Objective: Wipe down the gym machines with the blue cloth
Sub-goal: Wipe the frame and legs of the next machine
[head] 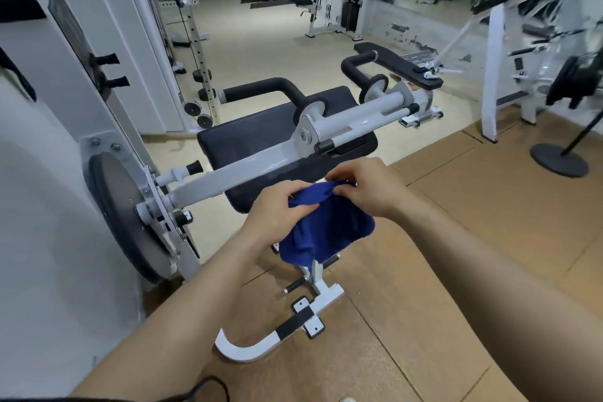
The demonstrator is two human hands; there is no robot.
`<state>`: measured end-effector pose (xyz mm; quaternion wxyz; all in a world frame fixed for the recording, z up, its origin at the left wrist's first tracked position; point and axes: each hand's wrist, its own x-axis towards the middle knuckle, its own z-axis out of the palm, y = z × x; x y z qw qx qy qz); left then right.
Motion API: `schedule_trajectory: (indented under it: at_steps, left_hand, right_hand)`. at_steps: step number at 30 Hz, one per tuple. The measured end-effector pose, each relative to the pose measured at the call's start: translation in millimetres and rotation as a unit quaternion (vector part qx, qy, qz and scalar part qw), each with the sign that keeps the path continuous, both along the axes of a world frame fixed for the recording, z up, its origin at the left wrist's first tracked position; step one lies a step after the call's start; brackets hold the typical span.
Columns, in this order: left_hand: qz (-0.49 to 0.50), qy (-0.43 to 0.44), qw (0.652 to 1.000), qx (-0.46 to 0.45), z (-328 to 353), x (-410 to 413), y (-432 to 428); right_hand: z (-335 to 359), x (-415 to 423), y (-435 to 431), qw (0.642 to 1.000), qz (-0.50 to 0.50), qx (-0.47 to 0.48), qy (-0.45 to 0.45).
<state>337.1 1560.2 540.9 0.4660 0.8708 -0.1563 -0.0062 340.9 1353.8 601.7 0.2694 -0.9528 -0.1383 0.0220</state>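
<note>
Fingers of the left hand (277,209) curl round the upper edge of the blue cloth (329,228), gripping it from nine o'clock. The right hand (365,189) pinches the same bunched edge from three o'clock, thumb and fingertips closed on the fabric. Both hands sit close together, knuckles up, forearms reaching in from the bottom of the view. The cloth hangs from them toward six o'clock in loose folds, held in the air in front of the machine's white frame.

Just past the hands, toward twelve o'clock, runs the grey lever arm (254,170), slanting from eight o'clock up to two o'clock across the black seat pad (261,137). Its low end joins a dark round disc (130,215) at nine o'clock, bolted to a white housing. Below the cloth, at six o'clock, a curved white foot (248,349) rests on the brown floor (456,238). Farther off, a flat black bench (398,62) lies at one o'clock and a round black stand base (559,160) at three o'clock.
</note>
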Motion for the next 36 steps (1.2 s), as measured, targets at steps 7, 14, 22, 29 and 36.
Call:
schedule_trajectory:
  at_steps: [7,14,22,29,36]
  left_hand:
    - [-0.011,-0.051,0.998,0.047,31,15,-35]
    - [0.072,-0.104,0.989,0.078,63,42,-99]
    - [0.144,-0.059,0.974,0.162,76,71,-143]
    - [0.179,-0.074,0.97,0.149,88,78,-143]
    - [0.298,-0.196,0.898,0.259,116,146,-147]
  right_hand:
    - [9,7,-51,0.999,-0.004,-0.034,0.022]
    - [-4,33,-109,0.986,0.022,0.159,0.056]
    - [-1,82,-182,0.988,0.111,0.097,0.052]
    - [26,120,-192,0.99,0.138,-0.021,-0.016]
    - [70,211,-162,0.989,0.072,-0.047,-0.118]
